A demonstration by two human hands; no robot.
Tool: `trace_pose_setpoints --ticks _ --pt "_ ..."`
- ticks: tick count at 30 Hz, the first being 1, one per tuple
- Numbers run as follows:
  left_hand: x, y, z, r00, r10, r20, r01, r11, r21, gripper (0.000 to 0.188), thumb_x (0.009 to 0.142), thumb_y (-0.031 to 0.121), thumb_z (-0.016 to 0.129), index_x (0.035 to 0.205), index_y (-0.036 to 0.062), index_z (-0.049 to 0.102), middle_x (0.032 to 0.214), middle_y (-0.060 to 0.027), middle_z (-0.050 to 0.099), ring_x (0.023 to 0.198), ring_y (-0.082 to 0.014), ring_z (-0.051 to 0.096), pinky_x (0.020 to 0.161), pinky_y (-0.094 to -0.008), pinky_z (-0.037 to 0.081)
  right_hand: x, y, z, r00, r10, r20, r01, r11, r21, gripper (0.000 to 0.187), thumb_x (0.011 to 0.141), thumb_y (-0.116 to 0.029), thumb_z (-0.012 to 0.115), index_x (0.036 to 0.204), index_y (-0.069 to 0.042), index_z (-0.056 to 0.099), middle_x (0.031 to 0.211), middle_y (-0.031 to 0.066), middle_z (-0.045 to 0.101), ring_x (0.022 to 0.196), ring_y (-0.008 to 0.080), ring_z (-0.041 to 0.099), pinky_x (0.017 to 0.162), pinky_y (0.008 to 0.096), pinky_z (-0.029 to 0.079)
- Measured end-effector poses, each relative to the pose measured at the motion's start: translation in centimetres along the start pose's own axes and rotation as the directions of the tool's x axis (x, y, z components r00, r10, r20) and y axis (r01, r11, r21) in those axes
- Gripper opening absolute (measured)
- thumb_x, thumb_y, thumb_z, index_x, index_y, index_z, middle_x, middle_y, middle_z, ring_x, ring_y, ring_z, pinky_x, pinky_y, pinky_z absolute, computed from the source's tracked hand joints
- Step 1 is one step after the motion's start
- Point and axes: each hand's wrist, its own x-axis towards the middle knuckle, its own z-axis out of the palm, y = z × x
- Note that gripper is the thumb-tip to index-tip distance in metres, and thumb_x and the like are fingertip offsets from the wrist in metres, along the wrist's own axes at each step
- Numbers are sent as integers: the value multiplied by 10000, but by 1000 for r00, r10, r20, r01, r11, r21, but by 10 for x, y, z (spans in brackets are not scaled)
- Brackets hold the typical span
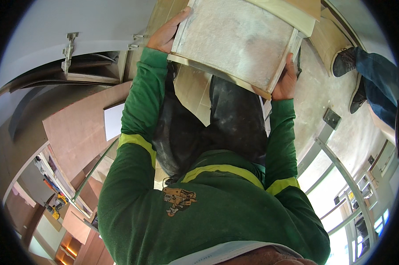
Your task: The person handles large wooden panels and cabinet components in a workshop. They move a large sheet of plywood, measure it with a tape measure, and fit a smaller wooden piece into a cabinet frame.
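Note:
Out in front of me I hold a shallow wooden drawer (235, 42) by its two sides. Its broad pale panel, whitish and dusty with a greyish smudge, faces up, and thin wooden edges frame it. My left hand (166, 34) grips the left side, with the thumb lying along the edge and the other fingers hidden. On the right side, near the closest corner, my right hand (287, 81) is closed round the edge with its thumb upright. A cream board (281, 13) runs along the drawer's far end.
Another person's legs and dark shoes (344, 62) are at the right. A metal ladder (341, 163) stands at the lower right. On the left are a cabinet door hinge (69, 51), a leaning plywood sheet (82, 128) and a yellow power tool (56, 205).

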Motion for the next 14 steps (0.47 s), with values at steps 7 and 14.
trace_pose_setpoints --ticks 7,14 --pt "-2 1 5 1000 6 -11 -6 999 -53 575 975 376 593 1366 -27 472 1274 -211 606 1063 -228 675 871 -335 591 12 1 -24 999 13 30 -13 1000 14 503 1004 -331 543 1400 -37 445 1334 159 567 1217 298 562 1032 460 473" --pt "1 -1 -12 1000 4 -20 -5 998 -58 599 939 359 655 1386 4 472 1310 -194 591 1124 -275 645 882 -391 582 16 2 -30 998 36 58 -39 997 62 512 983 -309 590 1381 -14 459 1347 157 549 1207 296 554 1059 449 449"
